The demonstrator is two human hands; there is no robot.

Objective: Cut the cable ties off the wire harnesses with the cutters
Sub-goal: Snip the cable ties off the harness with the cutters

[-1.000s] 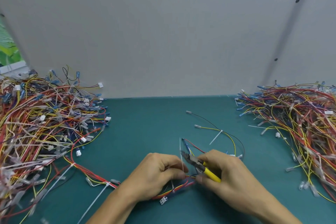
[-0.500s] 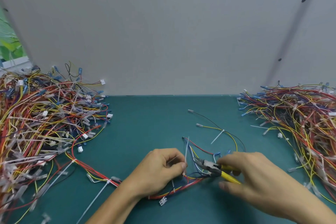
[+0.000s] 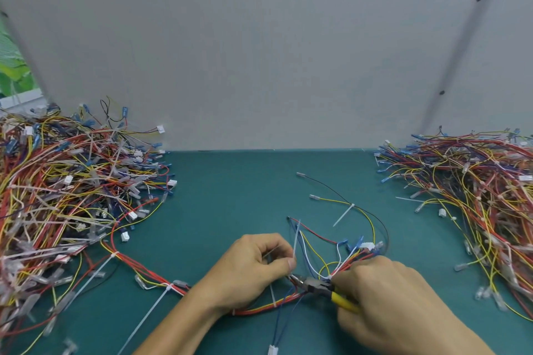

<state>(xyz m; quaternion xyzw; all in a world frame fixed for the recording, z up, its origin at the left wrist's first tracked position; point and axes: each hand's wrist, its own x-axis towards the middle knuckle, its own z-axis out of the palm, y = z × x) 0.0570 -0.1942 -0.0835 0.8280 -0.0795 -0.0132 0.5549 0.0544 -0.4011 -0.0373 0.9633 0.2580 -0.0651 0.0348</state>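
Observation:
A wire harness point(image 3: 317, 256) of red, yellow, blue and white wires lies on the green mat in front of me. My left hand point(image 3: 253, 271) pinches it where a white cable tie point(image 3: 296, 239) sticks upward. My right hand point(image 3: 386, 305) grips the yellow-handled cutters point(image 3: 323, 288), whose dark jaws point left and touch the bundle just beside my left thumb. A second white tie point(image 3: 272, 297) wraps the red and yellow wires under my left hand.
A big tangled pile of harnesses point(image 3: 63, 196) fills the left side, another pile point(image 3: 476, 196) the right. A loose yellow and black wire pair with a white tie point(image 3: 344, 215) lies behind my hands. A grey wall stands behind the green mat point(image 3: 230, 196).
My right hand has swung the cutters back in from the right, so the jaws now sit at the bundle by my left thumb. The harness wires have spread out further to the right.

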